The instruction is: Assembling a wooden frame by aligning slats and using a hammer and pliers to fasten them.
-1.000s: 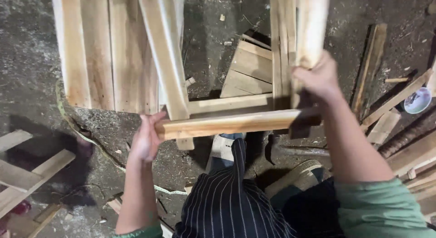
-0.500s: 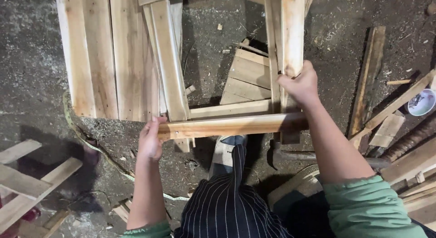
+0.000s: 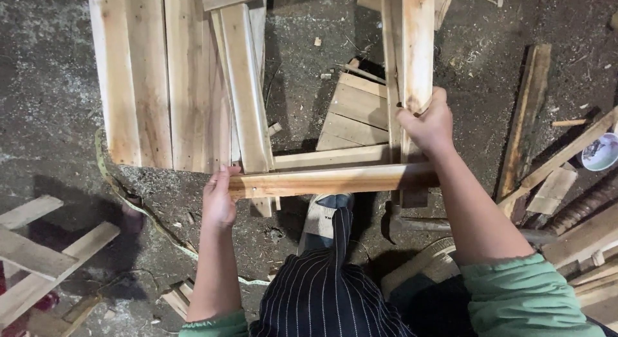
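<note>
The left hand (image 3: 219, 202) closes over the left end of a short wooden slat (image 3: 328, 180), thumb on top and fingers curled under it; the slat lies crosswise, near the person's knees, across the lower ends of two upright boards. The right hand (image 3: 430, 124) wraps the right upright board (image 3: 417, 60) just above where the slat crosses it, a closed grip on the wood — seemingly to steady the frame while the slat is pressed flat against it. The left upright board (image 3: 248, 86) leans a little to the right and meets the slat near the left hand; a second cross piece (image 3: 328, 158) sits just beyond the slat, touching both uprights. It looks as though the slat is held level by its end so that it lines up with that piece, though whether anything fastens it cannot be told.

Farther left, a panel of wide planks (image 3: 154, 79) lies flat on the ground; between the uprights a small stack of boards (image 3: 354, 115) shows through the gap. A hammer (image 3: 425, 224) rests on the ground just near of the slat, under the right forearm. The ground (image 3: 51, 73) is dark, gritty earth strewn with chips and sawdust; loose offcuts (image 3: 38, 247) lie at near left and more scrap timber (image 3: 534, 131) at right, with a small bowl (image 3: 602, 151) at the right edge — a rough yard or workshop floor, no worktop in sight.
</note>
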